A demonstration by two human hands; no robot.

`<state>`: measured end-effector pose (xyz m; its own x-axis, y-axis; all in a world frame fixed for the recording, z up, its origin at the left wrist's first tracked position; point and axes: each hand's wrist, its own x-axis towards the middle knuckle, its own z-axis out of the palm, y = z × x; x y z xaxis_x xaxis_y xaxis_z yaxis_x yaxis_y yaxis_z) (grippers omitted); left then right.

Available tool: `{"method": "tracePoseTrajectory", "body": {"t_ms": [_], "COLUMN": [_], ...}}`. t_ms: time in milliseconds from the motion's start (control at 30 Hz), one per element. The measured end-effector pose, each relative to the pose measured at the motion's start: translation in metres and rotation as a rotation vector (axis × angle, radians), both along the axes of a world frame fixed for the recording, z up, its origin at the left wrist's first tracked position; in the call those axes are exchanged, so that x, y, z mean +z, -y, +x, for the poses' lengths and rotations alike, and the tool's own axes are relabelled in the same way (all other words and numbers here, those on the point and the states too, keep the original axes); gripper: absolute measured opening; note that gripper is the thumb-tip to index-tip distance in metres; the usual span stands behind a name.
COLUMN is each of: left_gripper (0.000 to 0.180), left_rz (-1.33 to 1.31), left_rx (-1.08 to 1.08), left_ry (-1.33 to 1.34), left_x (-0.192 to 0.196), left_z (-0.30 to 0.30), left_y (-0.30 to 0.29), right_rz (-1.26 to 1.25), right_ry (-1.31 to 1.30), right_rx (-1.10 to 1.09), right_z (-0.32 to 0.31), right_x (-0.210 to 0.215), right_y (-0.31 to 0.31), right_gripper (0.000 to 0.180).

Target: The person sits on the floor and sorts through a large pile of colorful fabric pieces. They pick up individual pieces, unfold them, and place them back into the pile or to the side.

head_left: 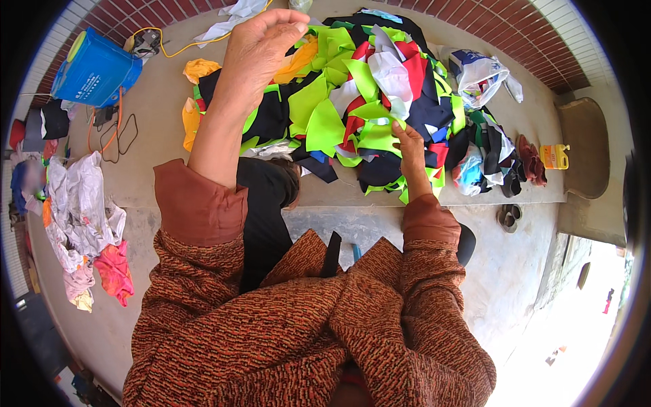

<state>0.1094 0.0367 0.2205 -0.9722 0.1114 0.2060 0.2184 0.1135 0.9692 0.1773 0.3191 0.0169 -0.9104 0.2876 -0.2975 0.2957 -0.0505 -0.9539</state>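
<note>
A heap of fabric scraps in lime green, navy, red, white and orange lies on the concrete ledge in front of me. My right hand is at the heap's near right part, thumb and fingers closed on the edge of a lime green fabric scrap. Raised above the heap's left side is my left hand. Its fingers are curled and drawn together with the thumb, and no cloth shows in them.
A blue box-shaped tank stands at the far left beside cables. Rumpled pale cloths lie at left. On the right are a white plastic bag, reddish shoes and a yellow jug. A brick-tiled wall runs behind.
</note>
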Motion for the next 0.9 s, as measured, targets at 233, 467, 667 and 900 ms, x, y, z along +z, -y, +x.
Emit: {"method": "tracePoseTrajectory", "body": {"t_ms": [233, 467, 667, 900], "left_gripper": [0.026, 0.069, 0.064, 0.049], "left_rz": [-0.154, -0.459, -0.126, -0.074], "left_rx": [-0.313, -0.655, -0.837, -0.685], "left_ry": [0.076, -0.034, 0.378, 0.336], "left_x": [0.002, -0.017, -0.006, -0.014], "left_z": [0.016, 0.028, 0.037, 0.028], "left_y": [-0.035, -0.080, -0.100, -0.112], "right_rz": [-0.843, -0.845, -0.644, -0.577], "right_ry": [-0.302, -0.573, -0.589, -0.450], "right_rx": [0.042, 0.146, 0.186, 0.139], "right_z": [0.025, 0.048, 0.059, 0.073], "right_x": [0.091, 0.141, 0.154, 0.170], "right_y": [-0.009, 0.010, 0.021, 0.016], "right_gripper": [0.032, 0.022, 0.021, 0.029]}}
